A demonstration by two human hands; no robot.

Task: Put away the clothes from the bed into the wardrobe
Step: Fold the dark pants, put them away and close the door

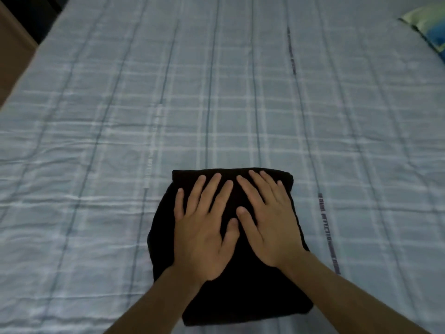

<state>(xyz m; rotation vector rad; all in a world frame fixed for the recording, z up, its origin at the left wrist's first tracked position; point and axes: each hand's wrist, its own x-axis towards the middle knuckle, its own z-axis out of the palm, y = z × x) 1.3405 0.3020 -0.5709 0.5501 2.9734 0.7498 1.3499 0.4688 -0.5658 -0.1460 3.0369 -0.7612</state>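
Note:
A black garment (248,292), folded into a rough rectangle, lies on the bed (216,92) near its front edge. My left hand (204,227) rests flat on the garment's left half, fingers spread and pointing away from me. Beside it, my right hand (267,220) lies flat on the right half, fingers apart. The thumbs nearly touch at the middle. Neither hand grips the cloth. No wardrobe is in view.
The bed is covered by a pale blue plaid sheet with dark stripes. A green and blue pillow (431,25) lies at the far right corner. A brown wooden piece of furniture (12,49) stands past the bed's left edge.

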